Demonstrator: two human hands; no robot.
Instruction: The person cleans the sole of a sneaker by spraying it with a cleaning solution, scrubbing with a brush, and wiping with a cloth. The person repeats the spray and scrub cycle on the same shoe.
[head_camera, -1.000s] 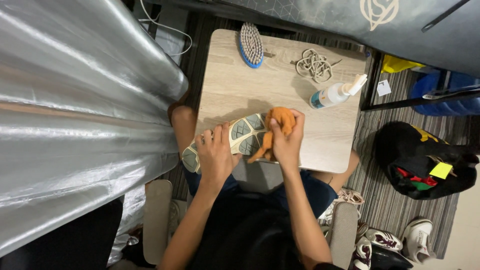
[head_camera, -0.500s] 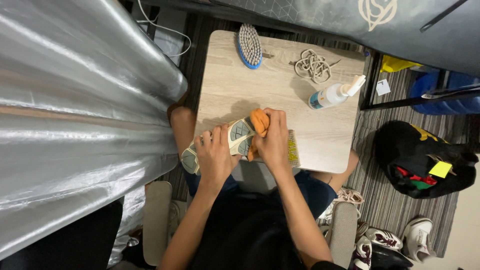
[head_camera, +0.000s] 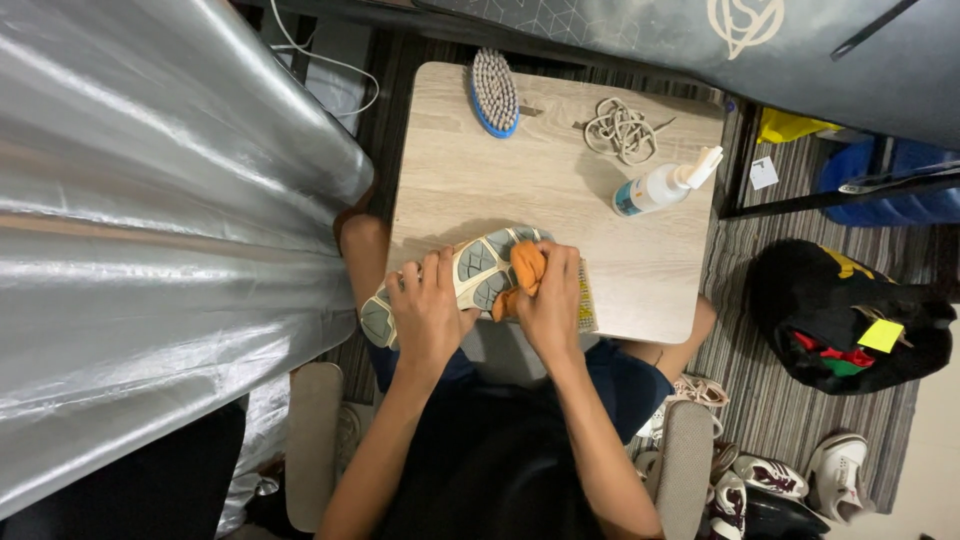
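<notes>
Where the near edge of the counter (head_camera: 470, 190) meets the person's lap, a running shoe (head_camera: 470, 275) lies sole up, its grey and cream tread facing the camera. The heel end overhangs the counter's near left corner; the toe end points toward the middle of the near edge. The shoe's upper is hidden beneath the sole and cannot be described.

The left hand (head_camera: 428, 315) is closed over the heel half of the sole, fingers curled across the tread, thumb side hidden. The right hand (head_camera: 552, 300) is closed on a bunched orange cloth (head_camera: 524, 272) and presses it against the toe half of the sole. Most of the cloth is covered by the fingers; only a crumpled lobe and a small fold below it show.

A yellow-and-green sponge pad (head_camera: 586, 300) lies just beside the right hand at the near edge, largely hidden by the hand.

At the far edge, a blue-backed scrubbing brush (head_camera: 494, 92) lies bristles up. Near the far right corner lies a coil of pale shoelaces (head_camera: 620, 130). A white spray bottle (head_camera: 662, 186) lies on its side by the right edge, nozzle toward the far right corner.

On the striped floor to the right, a black bag (head_camera: 850, 320) sits well apart from the counter.
</notes>
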